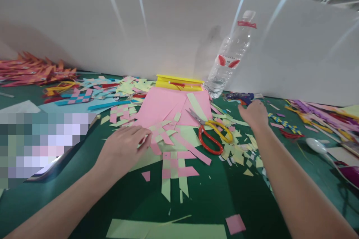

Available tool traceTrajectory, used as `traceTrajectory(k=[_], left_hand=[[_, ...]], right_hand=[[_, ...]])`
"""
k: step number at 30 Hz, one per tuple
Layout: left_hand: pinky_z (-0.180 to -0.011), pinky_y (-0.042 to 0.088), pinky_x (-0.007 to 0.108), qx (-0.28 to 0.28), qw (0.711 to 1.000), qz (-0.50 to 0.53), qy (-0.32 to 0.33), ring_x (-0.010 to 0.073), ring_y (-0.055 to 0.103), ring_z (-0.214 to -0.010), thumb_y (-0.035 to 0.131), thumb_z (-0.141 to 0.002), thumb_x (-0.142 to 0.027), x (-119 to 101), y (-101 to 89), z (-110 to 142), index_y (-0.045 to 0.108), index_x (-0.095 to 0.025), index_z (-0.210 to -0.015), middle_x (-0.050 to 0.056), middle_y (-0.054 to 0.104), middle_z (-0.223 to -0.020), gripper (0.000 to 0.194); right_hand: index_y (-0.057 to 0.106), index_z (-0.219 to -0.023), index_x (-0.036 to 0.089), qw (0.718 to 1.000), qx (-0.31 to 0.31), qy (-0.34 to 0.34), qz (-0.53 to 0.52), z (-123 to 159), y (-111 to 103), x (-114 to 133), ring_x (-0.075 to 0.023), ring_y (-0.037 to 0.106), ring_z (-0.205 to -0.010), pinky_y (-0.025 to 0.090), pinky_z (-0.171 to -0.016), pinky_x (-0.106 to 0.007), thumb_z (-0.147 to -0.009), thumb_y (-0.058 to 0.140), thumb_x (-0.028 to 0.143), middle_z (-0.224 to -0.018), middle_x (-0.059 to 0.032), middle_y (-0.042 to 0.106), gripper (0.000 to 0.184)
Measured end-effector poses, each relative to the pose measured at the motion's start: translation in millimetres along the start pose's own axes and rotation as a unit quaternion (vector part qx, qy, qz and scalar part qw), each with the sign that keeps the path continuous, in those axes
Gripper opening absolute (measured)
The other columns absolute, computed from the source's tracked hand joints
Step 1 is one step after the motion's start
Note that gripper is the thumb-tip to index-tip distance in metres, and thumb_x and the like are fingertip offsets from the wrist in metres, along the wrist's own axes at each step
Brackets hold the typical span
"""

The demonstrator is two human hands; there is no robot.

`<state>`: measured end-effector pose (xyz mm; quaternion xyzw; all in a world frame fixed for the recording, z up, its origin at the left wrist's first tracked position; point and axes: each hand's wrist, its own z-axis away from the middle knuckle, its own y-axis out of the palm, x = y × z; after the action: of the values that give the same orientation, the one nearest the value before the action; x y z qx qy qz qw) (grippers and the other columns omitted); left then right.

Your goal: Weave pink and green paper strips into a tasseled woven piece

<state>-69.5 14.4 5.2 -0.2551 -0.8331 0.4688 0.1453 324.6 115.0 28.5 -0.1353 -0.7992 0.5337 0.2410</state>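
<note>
My left hand (125,149) is curled, thumb and fingers close together, at the left edge of some pink and pale green woven paper strips (162,133). What lies between its fingertips, if anything, is hidden. Farther off on the right, my right hand (254,114) closes around the handle end of a dark blue glue gun (239,97) with an orange trigger. A second woven pink and green piece (174,165) lies flat in front, its strip ends loose. Scissors (211,130) with red and yellow handles rest slightly open on pink paper sheets (159,104).
A tilted plastic bottle (231,58) leans on the white partition (168,26) beside a yellow holder (179,83). Paper scraps (244,149) litter the green table. A spoon (318,145) lies right, orange folded paper (33,71) far left, a green strip (168,229) in front.
</note>
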Motion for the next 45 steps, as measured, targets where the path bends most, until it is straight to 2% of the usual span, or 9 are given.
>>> traceTrajectory(k=[4, 8, 12, 16, 18, 22, 28, 39, 45], left_hand=[[-0.053, 0.041, 0.026, -0.002, 0.988, 0.065, 0.14, 0.014, 0.059, -0.056, 0.034, -0.098, -0.023, -24, -1.8, 2, 0.062, -0.017, -0.083, 0.001, 0.067, -0.068, 0.032], [-0.045, 0.031, 0.028, -0.007, 0.958, 0.097, 0.27, 0.0127, 0.045, -0.043, 0.034, -0.097, -0.017, -52, -5.6, 9, 0.058, -0.018, -0.071, -0.003, 0.053, -0.051, 0.036], [-0.042, 0.024, 0.031, -0.027, 0.935, 0.142, 0.323, 0.013, 0.033, -0.04, 0.044, -0.092, -0.016, -76, -13.1, 20, 0.049, -0.018, -0.055, -0.003, 0.042, -0.044, 0.038], [-0.041, 0.026, 0.03, 0.007, 0.914, 0.183, 0.362, 0.0134, 0.031, -0.043, 0.057, -0.082, -0.017, -88, -12.8, 30, 0.05, -0.019, -0.058, -0.004, 0.042, -0.048, 0.025], [-0.041, 0.027, 0.03, 0.017, 0.907, 0.193, 0.373, 0.0135, 0.03, -0.043, 0.06, -0.079, -0.017, -90, -9.2, 33, 0.051, -0.018, -0.061, -0.004, 0.042, -0.049, 0.02], [-0.041, 0.028, 0.03, 0.017, 0.912, 0.182, 0.367, 0.0135, 0.031, -0.043, 0.061, -0.08, -0.019, -90, -4.2, 32, 0.05, -0.019, -0.059, -0.004, 0.041, -0.048, 0.024], [-0.041, 0.03, 0.03, 0.01, 0.908, 0.185, 0.376, 0.0124, 0.033, -0.043, 0.063, -0.081, -0.019, -90, -7.3, 27, 0.049, -0.02, -0.058, -0.004, 0.042, -0.049, 0.027], [-0.042, 0.03, 0.031, -0.001, 0.915, 0.188, 0.358, 0.0126, 0.034, -0.043, 0.063, -0.082, -0.021, -87, -11.3, 25, 0.051, -0.019, -0.057, -0.003, 0.042, -0.049, 0.028], [-0.042, 0.032, 0.03, 0.015, 0.914, 0.193, 0.357, 0.0129, 0.034, -0.044, 0.061, -0.082, -0.019, -89, -10.9, 27, 0.051, -0.02, -0.059, -0.004, 0.042, -0.049, 0.025]], right_hand=[[0.044, -0.125, 0.001, 0.993, -0.049, -0.103, -0.041, 33, -10, 12, -0.0365, 0.048, -0.12, 0.039, -0.099, -0.045, -0.083, 0.053, 0.037, -0.123, -0.0269, 0.052, 0.055], [0.046, -0.123, 0.006, 0.967, -0.081, -0.218, -0.107, 74, -7, 27, -0.0367, 0.056, -0.106, 0.046, -0.087, -0.05, -0.083, 0.052, 0.038, -0.116, -0.0243, 0.056, 0.052], [0.048, -0.124, 0.01, 0.932, -0.092, -0.322, -0.137, 105, -1, 40, -0.0353, 0.059, -0.103, 0.049, -0.084, -0.051, -0.087, 0.048, 0.04, -0.112, -0.0218, 0.06, 0.047], [0.045, -0.13, 0.014, 0.896, -0.113, -0.405, -0.144, 121, 7, 42, -0.034, 0.058, -0.109, 0.049, -0.088, -0.052, -0.092, 0.045, 0.039, -0.115, -0.0193, 0.062, 0.046], [0.045, -0.131, 0.015, 0.885, -0.118, -0.429, -0.138, 126, 11, 40, -0.0331, 0.059, -0.108, 0.049, -0.089, -0.052, -0.092, 0.044, 0.037, -0.115, -0.0185, 0.062, 0.045], [0.044, -0.132, 0.012, 0.872, -0.125, -0.452, -0.142, 133, 13, 39, -0.0318, 0.06, -0.106, 0.051, -0.089, -0.049, -0.093, 0.046, 0.033, -0.113, -0.0189, 0.063, 0.045], [0.042, -0.134, 0.014, 0.85, -0.149, -0.489, -0.129, 140, 11, 43, -0.0301, 0.062, -0.102, 0.052, -0.086, -0.046, -0.093, 0.046, 0.029, -0.111, -0.0178, 0.064, 0.044], [0.048, -0.129, 0.011, 0.846, -0.158, -0.492, -0.128, 141, 11, 45, -0.029, 0.063, -0.098, 0.054, -0.082, -0.043, -0.092, 0.048, 0.025, -0.109, -0.0183, 0.066, 0.04], [0.048, -0.13, 0.011, 0.846, -0.16, -0.493, -0.123, 140, 12, 44, -0.029, 0.063, -0.099, 0.054, -0.084, -0.044, -0.092, 0.048, 0.025, -0.11, -0.0179, 0.066, 0.04]])
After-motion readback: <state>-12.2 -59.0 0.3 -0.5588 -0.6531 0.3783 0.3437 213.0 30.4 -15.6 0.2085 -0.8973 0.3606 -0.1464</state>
